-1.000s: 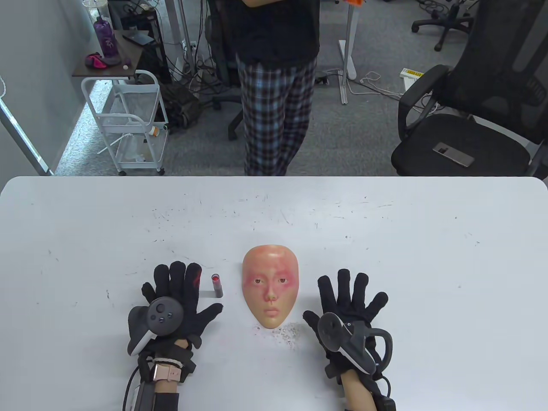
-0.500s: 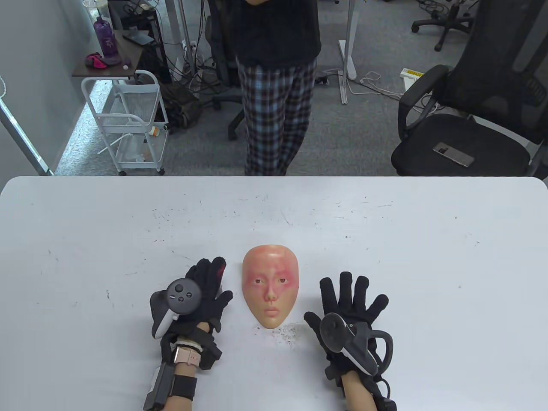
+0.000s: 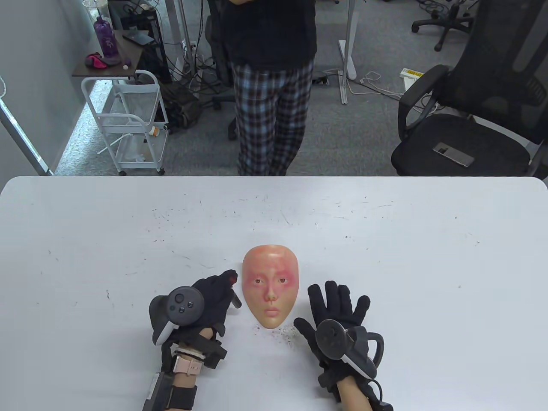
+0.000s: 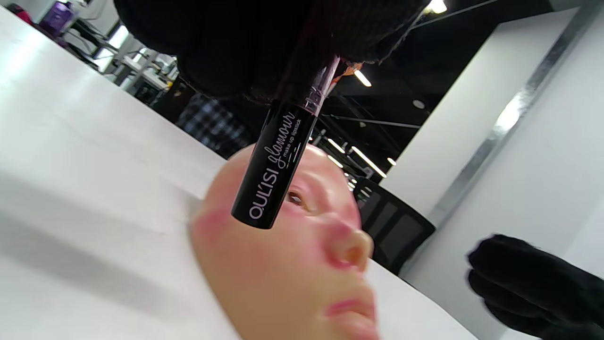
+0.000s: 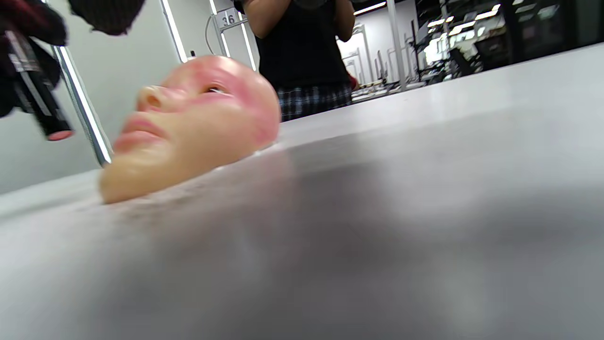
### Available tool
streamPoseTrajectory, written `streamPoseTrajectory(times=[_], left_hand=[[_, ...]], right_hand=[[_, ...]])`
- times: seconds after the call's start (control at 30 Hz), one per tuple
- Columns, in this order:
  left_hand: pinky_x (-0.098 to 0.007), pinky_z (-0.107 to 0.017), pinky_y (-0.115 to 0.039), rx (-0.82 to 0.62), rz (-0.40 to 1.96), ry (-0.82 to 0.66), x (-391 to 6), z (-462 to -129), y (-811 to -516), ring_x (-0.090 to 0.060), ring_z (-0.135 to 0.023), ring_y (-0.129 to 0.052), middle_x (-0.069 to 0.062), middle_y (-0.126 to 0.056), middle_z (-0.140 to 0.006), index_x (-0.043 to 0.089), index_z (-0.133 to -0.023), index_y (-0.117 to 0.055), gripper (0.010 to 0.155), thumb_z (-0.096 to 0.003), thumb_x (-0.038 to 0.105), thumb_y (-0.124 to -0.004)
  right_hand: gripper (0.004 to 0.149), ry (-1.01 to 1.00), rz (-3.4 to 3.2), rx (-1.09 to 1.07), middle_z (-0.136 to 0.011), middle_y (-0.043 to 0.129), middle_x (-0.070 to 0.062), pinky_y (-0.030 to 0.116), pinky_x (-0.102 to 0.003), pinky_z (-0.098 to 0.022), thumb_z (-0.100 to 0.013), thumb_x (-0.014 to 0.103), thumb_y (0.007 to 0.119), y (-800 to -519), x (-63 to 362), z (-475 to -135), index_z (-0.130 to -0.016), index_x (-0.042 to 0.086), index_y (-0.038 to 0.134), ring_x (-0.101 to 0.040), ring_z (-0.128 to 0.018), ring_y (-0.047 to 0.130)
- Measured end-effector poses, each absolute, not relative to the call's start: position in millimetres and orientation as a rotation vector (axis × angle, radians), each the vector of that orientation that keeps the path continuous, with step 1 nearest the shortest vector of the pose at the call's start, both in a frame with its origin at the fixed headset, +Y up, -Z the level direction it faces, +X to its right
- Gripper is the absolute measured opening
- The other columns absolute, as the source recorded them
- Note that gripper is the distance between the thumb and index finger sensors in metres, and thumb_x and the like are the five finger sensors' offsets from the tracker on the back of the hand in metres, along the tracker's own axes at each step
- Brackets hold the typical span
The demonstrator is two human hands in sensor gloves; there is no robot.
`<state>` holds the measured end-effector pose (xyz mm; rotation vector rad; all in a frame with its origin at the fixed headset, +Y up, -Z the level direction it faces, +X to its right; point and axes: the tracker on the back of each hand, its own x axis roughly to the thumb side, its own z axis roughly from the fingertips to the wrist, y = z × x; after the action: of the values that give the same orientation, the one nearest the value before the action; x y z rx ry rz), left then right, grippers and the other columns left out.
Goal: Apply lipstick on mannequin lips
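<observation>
A flesh-coloured mannequin face (image 3: 270, 291) with red smears around the eyes lies face up on the white table (image 3: 385, 239). My left hand (image 3: 214, 295) is just left of it and grips a black lipstick tube (image 3: 236, 300). In the left wrist view the tube (image 4: 276, 167) hangs from my fingers in front of the face (image 4: 292, 264), above the table. It also shows in the right wrist view (image 5: 37, 104). My right hand (image 3: 338, 312) lies flat and spread on the table, right of the face's chin, holding nothing.
Small crumbs (image 3: 284, 332) are scattered on the table by the face's chin. A person in plaid trousers (image 3: 272, 107) stands beyond the far table edge. A black office chair (image 3: 471, 120) and a white cart (image 3: 132, 120) stand behind the table.
My left hand moved right from flat on the table, took hold of the lipstick tube that stood beside it and lifted it toward the face. My right hand slid slightly left.
</observation>
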<state>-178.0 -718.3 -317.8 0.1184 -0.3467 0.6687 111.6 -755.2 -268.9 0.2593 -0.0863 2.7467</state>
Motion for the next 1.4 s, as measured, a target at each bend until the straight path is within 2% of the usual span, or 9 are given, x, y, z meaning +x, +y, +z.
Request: streamPoseTrajectory(times=[0.17, 0.27, 0.43, 0.6, 0.7, 0.8, 1.0, 1.17, 1.4], left_hand=[[-0.055, -0.058, -0.069, 0.104, 0.671, -0.505, -141.4, -302.9, -697.5, -0.039, -0.079, -0.085, -0.014, -0.089, -0.090, 0.025, -0.104, -0.074, 0.054, -0.0507, 0.036, -0.075], [-0.055, -0.057, -0.071, 0.092, 0.651, -0.579, -125.3, -295.1, -693.5, -0.038, -0.078, -0.087, -0.013, -0.090, -0.089, 0.025, -0.104, -0.075, 0.055, -0.0506, 0.037, -0.075], [-0.055, -0.056, -0.071, 0.071, 0.711, -0.627, -116.5, -291.1, -693.9, -0.039, -0.076, -0.087, -0.015, -0.091, -0.088, 0.024, -0.102, -0.078, 0.053, -0.0502, 0.036, -0.076], [-0.053, -0.053, -0.074, 0.117, 0.602, -0.603, -123.8, -291.2, -689.1, -0.037, -0.072, -0.091, -0.014, -0.094, -0.084, 0.024, -0.098, -0.081, 0.050, -0.0489, 0.035, -0.076], [-0.054, -0.053, -0.074, 0.203, 0.623, -0.512, -145.1, -294.3, -681.9, -0.037, -0.072, -0.091, -0.014, -0.094, -0.084, 0.024, -0.096, -0.082, 0.050, -0.0483, 0.035, -0.077], [-0.055, -0.054, -0.074, 0.201, 0.511, -0.395, -167.4, -302.8, -686.8, -0.039, -0.073, -0.090, -0.016, -0.094, -0.085, 0.024, -0.096, -0.084, 0.049, -0.0480, 0.034, -0.079], [-0.056, -0.055, -0.073, 0.018, 0.236, -0.235, -187.9, -327.2, -727.0, -0.041, -0.075, -0.090, -0.017, -0.095, -0.087, 0.024, -0.095, -0.086, 0.050, -0.0462, 0.030, -0.081], [-0.057, -0.056, -0.073, -0.039, 0.225, -0.222, -186.9, -333.7, -748.5, -0.041, -0.077, -0.089, -0.017, -0.094, -0.088, 0.024, -0.095, -0.086, 0.050, -0.0459, 0.030, -0.082], [-0.057, -0.057, -0.072, -0.083, 0.223, -0.193, -192.7, -336.5, -761.1, -0.041, -0.078, -0.089, -0.016, -0.094, -0.089, 0.024, -0.096, -0.085, 0.050, -0.0458, 0.029, -0.082]], right_hand=[[0.077, -0.035, 2.448, 0.459, -0.109, 0.066, -0.016, 0.046, -0.067, -0.071, -0.045, 0.057, 0.075, -753.6, 95.5, -266.7, -0.109, 0.023, 0.051, -0.041, -0.095, 0.069], [0.071, -0.079, 2.398, 0.492, -0.099, 0.079, -0.015, 0.064, -0.059, -0.063, -0.044, 0.052, 0.077, -751.0, 85.8, -263.8, -0.105, 0.020, 0.059, -0.038, -0.077, 0.086], [0.055, -0.143, 2.406, 0.489, -0.077, 0.095, -0.010, 0.074, -0.051, -0.051, -0.044, 0.042, 0.081, -750.3, 82.2, -261.2, -0.092, 0.016, 0.075, -0.027, -0.054, 0.097], [0.054, -0.109, 2.503, 0.482, -0.074, 0.096, -0.011, 0.074, -0.052, -0.050, -0.042, 0.039, 0.083, -748.3, 80.4, -262.0, -0.090, 0.015, 0.079, -0.028, -0.052, 0.096], [0.054, -0.090, 2.703, 0.445, -0.075, 0.096, -0.009, 0.075, -0.051, -0.050, -0.042, 0.041, 0.083, -753.5, 83.2, -262.3, -0.090, 0.016, 0.079, -0.027, -0.052, 0.097], [0.054, -0.101, 2.652, 0.430, -0.075, 0.096, -0.009, 0.075, -0.051, -0.050, -0.042, 0.041, 0.082, -755.4, 85.6, -264.2, -0.090, 0.016, 0.079, -0.027, -0.053, 0.097], [0.054, -0.132, 2.623, 0.445, -0.075, 0.096, -0.009, 0.075, -0.051, -0.051, -0.042, 0.041, 0.083, -753.8, 84.1, -262.5, -0.090, 0.016, 0.079, -0.028, -0.053, 0.097], [0.054, -0.124, 2.631, 0.467, -0.075, 0.096, -0.009, 0.075, -0.051, -0.051, -0.042, 0.041, 0.083, -754.5, 81.0, -261.9, -0.090, 0.016, 0.079, -0.027, -0.054, 0.097], [0.054, -0.101, 2.640, 0.480, -0.076, 0.096, -0.009, 0.075, -0.051, -0.051, -0.042, 0.041, 0.083, -755.9, 79.1, -262.0, -0.090, 0.016, 0.079, -0.028, -0.054, 0.097]])
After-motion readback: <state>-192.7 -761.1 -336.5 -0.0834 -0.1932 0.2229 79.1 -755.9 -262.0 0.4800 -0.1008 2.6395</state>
